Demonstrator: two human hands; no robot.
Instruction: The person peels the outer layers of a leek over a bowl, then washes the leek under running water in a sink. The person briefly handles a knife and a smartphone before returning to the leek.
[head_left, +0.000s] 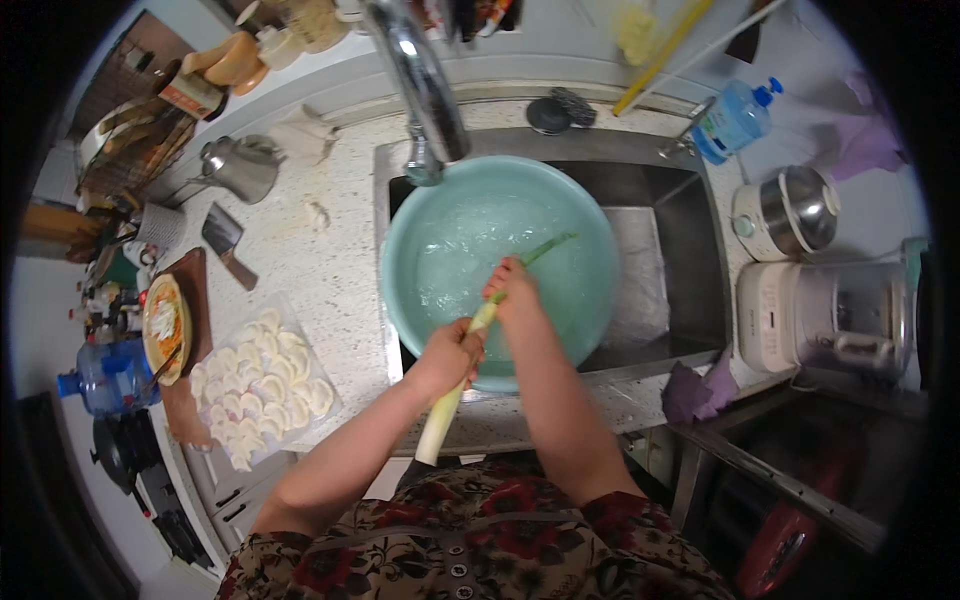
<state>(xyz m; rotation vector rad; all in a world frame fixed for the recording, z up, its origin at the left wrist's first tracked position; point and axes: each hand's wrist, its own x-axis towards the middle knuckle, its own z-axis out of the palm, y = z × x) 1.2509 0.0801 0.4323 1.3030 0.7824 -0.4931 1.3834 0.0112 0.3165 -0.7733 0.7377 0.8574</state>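
A long vegetable stalk (448, 420), whitish at its thick end and green at its thin tip, slants across the near rim of a pale green plastic basin (401, 247). My left hand (454, 350) grips it over the basin's near edge, and its thick end points towards my body. Further up the stalk, my right hand (515, 283) is closed around the greener part, with the tip reaching past it over the water (487, 217). Both hands hide parts of the stalk.
The basin stands in a steel sink (686, 247), under a chrome faucet (427, 82). On the left counter lie several dumplings (259, 382), a cleaver (229, 244) and a bowl of filling (166, 330). A blue soap bottle (731, 124) and kitchen appliances (825, 315) stand right.
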